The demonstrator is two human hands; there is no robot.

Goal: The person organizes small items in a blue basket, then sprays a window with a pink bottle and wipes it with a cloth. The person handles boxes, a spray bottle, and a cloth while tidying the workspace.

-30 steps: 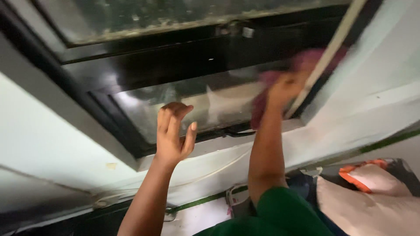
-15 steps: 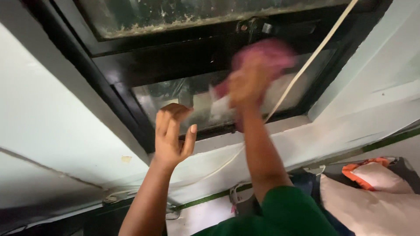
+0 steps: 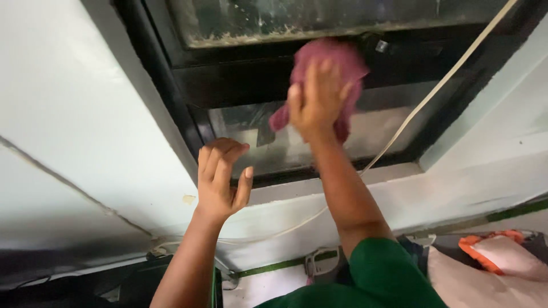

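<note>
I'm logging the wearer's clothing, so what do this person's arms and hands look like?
Both forearms are bare, with no gloves, watch or rings visible on the left hand or the right hand. A short green sleeve covers the right upper arm.

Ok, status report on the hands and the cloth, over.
Right hand pressing pink cloth on dark window frame. Left hand open, at sill edge. White cord crosses the glass beside the cloth.
</note>
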